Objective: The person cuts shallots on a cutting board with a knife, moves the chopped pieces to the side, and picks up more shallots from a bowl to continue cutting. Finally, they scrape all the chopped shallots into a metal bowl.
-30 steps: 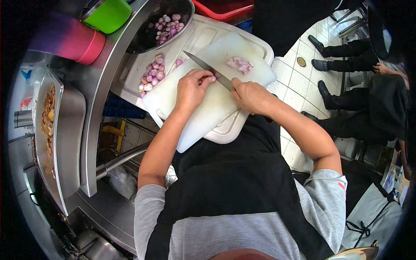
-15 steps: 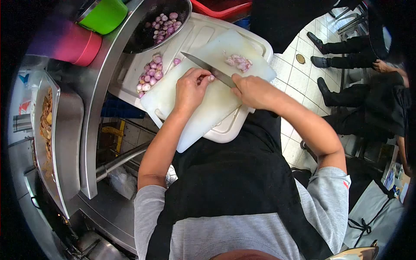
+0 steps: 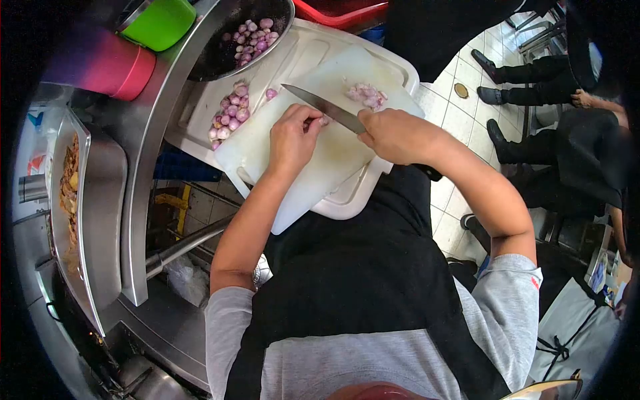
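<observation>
- Steel kitchen counter [image 3: 150, 153] curves down the left of our view, with pale tiled floor [image 3: 460, 127] on the right.
- We see a white plastic cutting board [image 3: 313, 170] lying slantwise on a white rectangular plastic tray [image 3: 353, 200].
- Our left hand [image 3: 293, 140] rests on the board, fingers curled and pressed together, the tips pinching a small peeled pink shallot [image 3: 325, 121] against it.
- Our right hand [image 3: 393, 137] is closed in a fist around the handle of a long steel-bladed kitchen knife [image 3: 323, 107]; the handle itself is hidden in the grip.
- The blade runs up and left from that hand, just beside the left fingertips and touching or almost touching the shallot; we cannot tell which.
- A small heap of cut shallot pieces [image 3: 365, 95] lies at the board's far end, beyond the blade.
- A pile of whole peeled shallots [image 3: 230, 113] sits at the board's left edge.
- A dark round metal bowl [image 3: 220, 57] holding more shallots stands beyond it.
- A green plastic container [image 3: 163, 23] and a pink one [image 3: 110, 63] stand on the counter.
- Other people's dark trousers and shoes [image 3: 533, 73] show on the far right.
</observation>
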`<state>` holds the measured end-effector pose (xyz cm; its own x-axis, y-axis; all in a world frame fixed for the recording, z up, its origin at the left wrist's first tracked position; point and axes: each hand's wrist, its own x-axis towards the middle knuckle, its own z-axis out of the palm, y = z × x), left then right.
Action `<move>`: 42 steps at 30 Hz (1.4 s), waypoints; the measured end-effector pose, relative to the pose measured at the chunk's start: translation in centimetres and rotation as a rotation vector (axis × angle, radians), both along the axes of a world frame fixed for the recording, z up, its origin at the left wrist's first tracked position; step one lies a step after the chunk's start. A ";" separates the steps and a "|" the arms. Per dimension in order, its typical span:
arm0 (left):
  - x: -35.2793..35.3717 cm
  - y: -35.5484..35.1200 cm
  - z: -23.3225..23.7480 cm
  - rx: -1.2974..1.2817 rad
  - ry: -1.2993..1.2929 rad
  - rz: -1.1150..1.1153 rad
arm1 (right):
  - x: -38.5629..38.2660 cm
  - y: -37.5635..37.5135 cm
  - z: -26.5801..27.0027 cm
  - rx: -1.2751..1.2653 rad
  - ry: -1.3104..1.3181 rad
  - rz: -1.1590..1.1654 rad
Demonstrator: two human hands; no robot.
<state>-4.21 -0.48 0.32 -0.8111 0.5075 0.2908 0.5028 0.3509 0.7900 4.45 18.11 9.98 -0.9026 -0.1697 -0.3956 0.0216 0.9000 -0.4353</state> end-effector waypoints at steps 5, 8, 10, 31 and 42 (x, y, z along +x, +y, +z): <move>0.0 -0.1 0.1 -0.013 0.010 0.002 | 1.2 -1.8 -3.1 -0.010 0.005 -0.166; -0.1 -0.1 -0.2 0.001 0.013 0.002 | 1.4 -1.4 -5.2 -0.117 0.082 -0.180; 0.0 0.0 -0.3 0.021 0.011 -0.004 | 0.7 -0.7 -2.7 -0.096 0.076 -0.168; 0.9 -0.3 -0.1 -0.146 0.435 -0.113 | 1.5 0.9 -5.0 -0.017 0.156 -0.066; 0.6 -0.6 0.0 -0.127 0.196 -0.081 | 2.3 -1.8 -5.0 0.135 0.240 -0.071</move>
